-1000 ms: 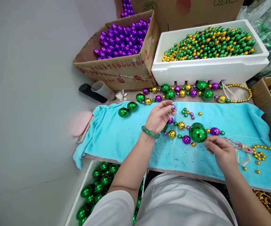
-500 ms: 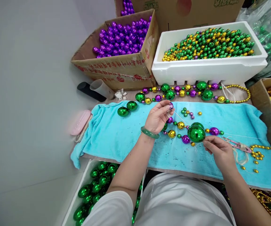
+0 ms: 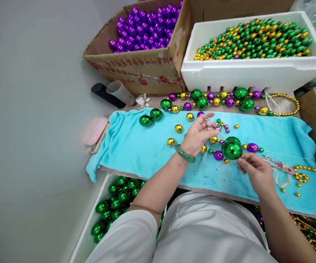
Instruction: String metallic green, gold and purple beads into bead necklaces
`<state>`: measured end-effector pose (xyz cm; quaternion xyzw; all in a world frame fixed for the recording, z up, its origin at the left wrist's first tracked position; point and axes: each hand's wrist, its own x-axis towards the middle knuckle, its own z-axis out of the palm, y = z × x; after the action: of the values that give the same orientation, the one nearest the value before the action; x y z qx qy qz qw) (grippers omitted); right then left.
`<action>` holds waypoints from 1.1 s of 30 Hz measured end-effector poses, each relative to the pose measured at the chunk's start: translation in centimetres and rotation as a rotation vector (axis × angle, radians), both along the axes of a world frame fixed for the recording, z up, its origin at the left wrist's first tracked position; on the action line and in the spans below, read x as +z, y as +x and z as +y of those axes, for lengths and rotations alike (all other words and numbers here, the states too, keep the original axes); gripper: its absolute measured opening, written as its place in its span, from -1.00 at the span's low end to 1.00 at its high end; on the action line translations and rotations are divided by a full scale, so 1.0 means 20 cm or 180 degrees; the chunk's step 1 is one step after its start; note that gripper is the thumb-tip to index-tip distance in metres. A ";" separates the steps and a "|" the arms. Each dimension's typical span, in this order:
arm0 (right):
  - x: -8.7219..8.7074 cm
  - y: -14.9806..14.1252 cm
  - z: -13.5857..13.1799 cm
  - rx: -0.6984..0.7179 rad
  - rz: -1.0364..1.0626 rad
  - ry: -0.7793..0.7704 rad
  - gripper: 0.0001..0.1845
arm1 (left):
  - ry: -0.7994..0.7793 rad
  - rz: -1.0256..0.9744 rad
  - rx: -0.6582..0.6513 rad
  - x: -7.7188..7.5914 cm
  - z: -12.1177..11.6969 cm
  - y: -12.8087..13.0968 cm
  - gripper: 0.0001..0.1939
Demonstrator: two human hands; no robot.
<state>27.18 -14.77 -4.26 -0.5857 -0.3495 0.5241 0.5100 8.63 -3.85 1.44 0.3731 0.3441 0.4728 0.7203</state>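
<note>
My left hand (image 3: 198, 135), with a green bangle on the wrist, pinches a small purple bead (image 3: 217, 128) between thumb and fingertips above the strung beads. At the lower right of a large shiny green bead (image 3: 232, 149), the thumb and fingers of my right hand (image 3: 256, 171) are closed against it. A second green bead shows partly behind it. Close by lie a purple bead (image 3: 252, 147) on the thread and another purple bead (image 3: 218, 155). Several small loose beads (image 3: 227, 128) rest beyond my left fingers. My left hand hides part of the strand.
A blue towel (image 3: 147, 153) covers the table. Behind it lies a bead necklace (image 3: 202, 103). A purple-bead carton (image 3: 136, 64) and white foam box (image 3: 251, 75) stand at the back. Pink-handled snips (image 3: 285, 168) lie right; loose green beads (image 3: 146, 120) and gold beads (image 3: 178, 128) lie left.
My left hand has moved right, toward the large green bead, with the purple bead at its fingertips. Gold beads it covered now show. My right hand stays by the green bead; the view has shifted slightly.
</note>
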 end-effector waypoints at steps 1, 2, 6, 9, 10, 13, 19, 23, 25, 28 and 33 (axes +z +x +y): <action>-0.01 0.00 -0.01 -0.0013 0.0085 0.0030 -0.81 | -0.0026 0.0058 -0.0102 -0.01 -0.02 0.02 -0.57; -0.02 0.01 -0.01 -0.0019 0.0169 0.0064 -0.77 | -0.0052 0.0110 -0.0192 -0.03 -0.04 0.04 -0.66; -0.02 0.03 -0.03 0.0306 0.0064 0.0034 -0.71 | 0.0060 0.0396 -0.0334 -0.03 -0.06 0.07 -0.77; 0.03 0.05 -0.02 0.0483 -0.0509 0.0111 -0.73 | 0.0329 0.0702 -0.0346 0.02 -0.06 0.04 -0.81; 0.06 0.04 -0.01 0.0409 -0.0663 0.0233 -0.74 | 0.0414 0.0781 -0.0344 0.05 -0.06 0.04 -0.83; 0.16 -0.01 0.04 0.0193 -0.0784 0.0696 -0.73 | 0.0740 0.0927 -0.0307 0.13 -0.06 0.03 -0.88; 0.27 -0.13 0.15 0.0697 -0.0280 0.0879 -0.82 | 0.1093 0.0947 -0.0240 0.26 -0.10 0.06 -0.94; 0.26 -0.14 0.17 0.0770 0.0089 0.0557 -0.75 | 0.0865 0.0822 -0.0050 0.27 -0.11 0.06 -0.93; 0.23 -0.12 0.17 0.0919 0.0158 0.0385 -0.71 | 0.0730 0.0742 0.0110 0.25 -0.10 0.05 -0.93; 0.18 -0.10 0.17 0.1041 0.0399 0.0209 -0.66 | 0.0636 0.0674 0.0261 0.20 -0.07 0.02 -0.90; 0.19 -0.12 0.15 0.0650 0.0787 0.0468 -0.72 | 0.1098 0.1012 -0.0840 0.07 -0.12 0.02 -0.52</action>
<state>24.83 -11.86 -0.49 -0.4393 -0.3792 0.6143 0.5346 9.00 -6.34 2.80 0.6015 0.3156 0.3620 0.6384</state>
